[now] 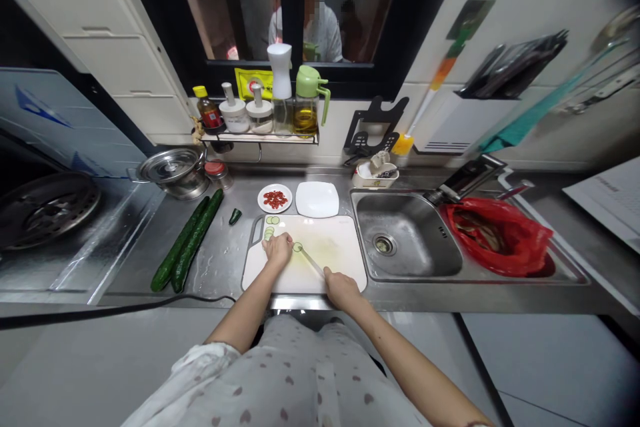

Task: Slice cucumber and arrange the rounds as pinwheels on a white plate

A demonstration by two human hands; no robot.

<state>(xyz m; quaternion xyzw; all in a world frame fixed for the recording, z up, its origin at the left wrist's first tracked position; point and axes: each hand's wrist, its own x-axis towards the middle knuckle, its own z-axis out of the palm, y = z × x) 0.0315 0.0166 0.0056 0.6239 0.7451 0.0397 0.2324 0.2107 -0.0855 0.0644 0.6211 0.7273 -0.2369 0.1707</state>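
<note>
Above the cutting board point(343, 243), the right hand point(343, 287) is clamping the knife point(312, 261) at its near end, probably for control, its tip reaching the cucumber slice point(297, 247) near the board's middle, while the left hand point(278, 251), its hold impossible to tell, is curling toward the board's left.

So the knife point(313, 263) was slanting across the white cutting board point(345, 240), narrow blade aimed up-left, one pale, green-rimmed cucumber slice point(297, 247) right at its tip. More thin cucumber rounds point(275, 220) lay bunched near the board's upper-left corner.
</note>
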